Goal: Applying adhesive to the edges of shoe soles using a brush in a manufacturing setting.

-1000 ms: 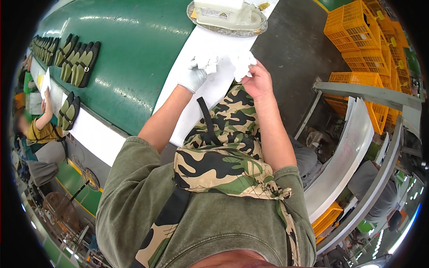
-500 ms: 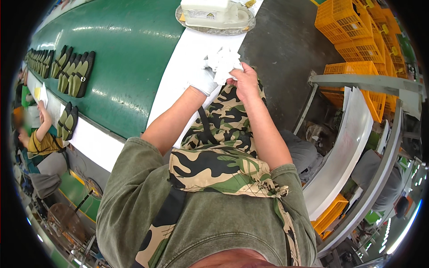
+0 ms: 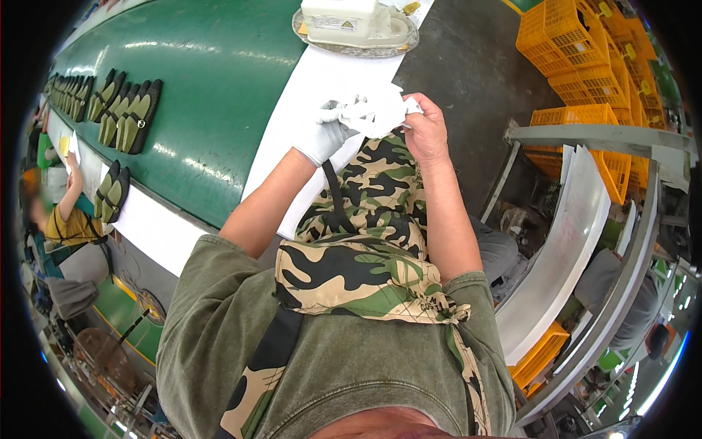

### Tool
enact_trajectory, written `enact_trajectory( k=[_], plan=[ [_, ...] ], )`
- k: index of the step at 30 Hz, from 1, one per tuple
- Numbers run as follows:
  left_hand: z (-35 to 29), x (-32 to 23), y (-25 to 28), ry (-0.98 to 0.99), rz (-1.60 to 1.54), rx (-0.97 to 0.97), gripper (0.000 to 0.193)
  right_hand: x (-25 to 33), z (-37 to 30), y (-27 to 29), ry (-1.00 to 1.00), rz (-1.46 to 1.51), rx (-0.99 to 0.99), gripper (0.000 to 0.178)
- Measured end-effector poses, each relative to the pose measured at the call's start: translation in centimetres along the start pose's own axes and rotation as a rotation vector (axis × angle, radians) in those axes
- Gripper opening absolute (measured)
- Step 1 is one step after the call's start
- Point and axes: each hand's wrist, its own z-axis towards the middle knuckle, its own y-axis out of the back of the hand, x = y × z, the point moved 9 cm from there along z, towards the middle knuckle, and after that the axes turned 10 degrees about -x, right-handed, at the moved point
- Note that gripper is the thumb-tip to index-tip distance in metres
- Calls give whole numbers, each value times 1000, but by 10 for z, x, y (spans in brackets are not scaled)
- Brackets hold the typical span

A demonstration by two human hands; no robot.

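Note:
Between my hands, above the white-covered table edge [image 3: 289, 121], is a crumpled thin white sheet [image 3: 382, 111]; whether paper or cloth I cannot tell. My left hand [image 3: 322, 137], in a white glove, is closed on its left side, though white against white blurs where the fingertips end. Bare, my right hand [image 3: 427, 130] pinches the sheet's right end between thumb and fingers. Just beyond my hands stands a white plastic container [image 3: 340, 22] on a worn, pale tray [image 3: 358, 50].
A green conveyor belt [image 3: 205, 110] runs along the left, carrying rows of green and black sandals [image 3: 135, 117]. Past it, a seated person [image 3: 69, 219] works. At right stand stacked yellow crates [image 3: 563, 44] and a metal frame [image 3: 585, 135].
My hands have moved apart, the left one leftward and the right one rightward. The white sheet is spread wider between them. At far left, the other person's arm has shifted.

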Motion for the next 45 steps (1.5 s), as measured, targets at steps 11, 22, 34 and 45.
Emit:
enact_trajectory(
  k=[11, 22, 34, 45],
  plan=[
    [-33, -46, -63, -283, 927, 46, 67, 16, -3, -32, 13, -149, 236, 29],
    [-48, -14, -75, 68, 1409, 34, 60, 35, -3, -18, -62, -100, -36, 26],
    [-44, -18, -64, 36, 939, 67, 55, 53, -19, -14, -88, 218, -128, 29],
    [-40, -14, -64, -26, 860, 49, 39, 33, -17, -47, -257, 5, 24, 33]
  ],
)
